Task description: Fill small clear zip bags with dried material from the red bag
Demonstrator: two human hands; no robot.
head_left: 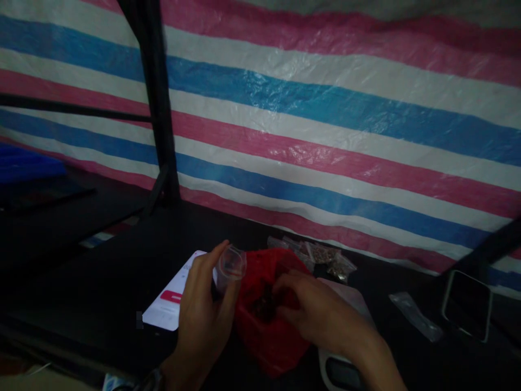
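Note:
My left hand (203,315) holds a small clear plastic bag (232,264) open at its mouth, just left of a red plastic bag (264,336) on the dark table. My right hand (315,312) reaches into the red bag, fingers down among small dark pieces (262,307) inside it. Whether the fingers pinch any pieces is hidden.
A white sheet with a red mark (173,304) lies under my left hand. Several small filled clear packets (321,256) lie behind the red bag. An empty clear bag (415,315) and a phone (468,304) lie at right. A black post (157,103) stands before the striped tarp (325,119).

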